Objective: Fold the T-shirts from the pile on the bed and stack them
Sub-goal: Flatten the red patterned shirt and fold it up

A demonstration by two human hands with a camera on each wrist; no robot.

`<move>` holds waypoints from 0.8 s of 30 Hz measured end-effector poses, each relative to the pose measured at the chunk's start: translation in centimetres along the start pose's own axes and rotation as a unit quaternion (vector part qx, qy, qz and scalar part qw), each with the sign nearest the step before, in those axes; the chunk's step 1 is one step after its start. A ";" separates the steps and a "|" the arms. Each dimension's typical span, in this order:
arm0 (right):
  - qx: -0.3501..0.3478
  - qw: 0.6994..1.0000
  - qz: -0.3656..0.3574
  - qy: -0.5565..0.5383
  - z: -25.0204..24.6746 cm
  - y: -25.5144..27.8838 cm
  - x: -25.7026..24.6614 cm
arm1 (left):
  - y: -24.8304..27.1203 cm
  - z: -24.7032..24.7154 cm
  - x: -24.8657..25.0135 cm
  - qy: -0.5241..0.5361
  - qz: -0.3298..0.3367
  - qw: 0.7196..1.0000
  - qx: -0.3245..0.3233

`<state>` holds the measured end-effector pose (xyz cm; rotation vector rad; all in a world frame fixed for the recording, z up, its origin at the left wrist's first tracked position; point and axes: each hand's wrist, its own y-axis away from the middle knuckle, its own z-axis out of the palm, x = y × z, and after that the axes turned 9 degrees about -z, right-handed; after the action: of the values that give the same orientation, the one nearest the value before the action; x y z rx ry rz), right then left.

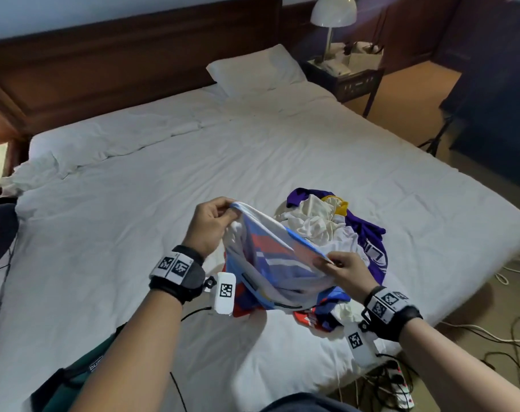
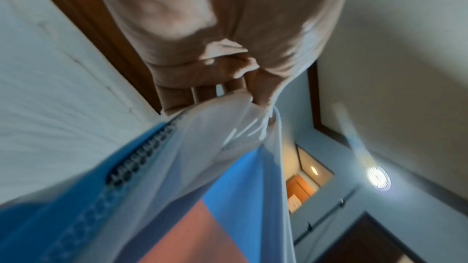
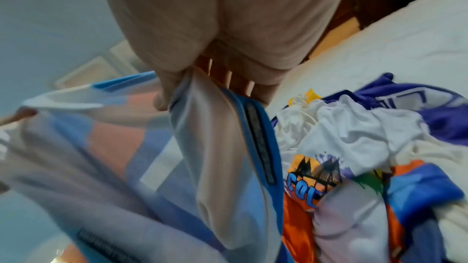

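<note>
A white T-shirt with blue and red panels (image 1: 270, 263) hangs in the air above the bed (image 1: 163, 185). My left hand (image 1: 215, 217) pinches its edge at the upper left, and in the left wrist view the curled fingers (image 2: 228, 71) clamp the white fabric (image 2: 222, 131). My right hand (image 1: 342, 267) pinches the same edge lower right; the right wrist view shows the thumb (image 3: 164, 95) and fingers on the blue-trimmed hem (image 3: 258, 139). Behind it lies the pile (image 1: 336, 224) of white, purple and yellow shirts, with a printed white shirt (image 3: 354, 147) on top.
The white sheet spreads wide to the left and far side, with a pillow (image 1: 255, 68) at the headboard. A nightstand with a lamp (image 1: 333, 16) stands at the far right. Cables and a power strip (image 1: 398, 385) lie on the floor by the bed's near right corner.
</note>
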<state>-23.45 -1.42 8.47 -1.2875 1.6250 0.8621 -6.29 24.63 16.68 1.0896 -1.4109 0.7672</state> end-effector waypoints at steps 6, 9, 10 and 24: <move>0.090 0.990 -0.010 -0.108 -0.5 -1.5 -1.8 | -0.4 -1.9 -2.1 -0.172 -0.038 0.984 0.004; 0.013 0.996 -0.075 -0.050 0.0 -2.9 -4.7 | 1.0 1.4 -1.3 -0.211 -0.027 0.973 -0.086; -0.029 0.995 -0.095 -0.025 0.5 -3.3 -5.6 | 1.2 2.7 -1.4 -0.208 -0.025 0.970 -0.126; -0.148 0.983 -0.025 0.106 3.4 -7.2 -3.0 | -1.3 1.2 -5.1 -0.392 -0.123 0.879 -0.244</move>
<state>-15.48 1.16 9.90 -1.6681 1.6639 0.9906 -5.89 23.98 11.33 1.1830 -1.9379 -0.2780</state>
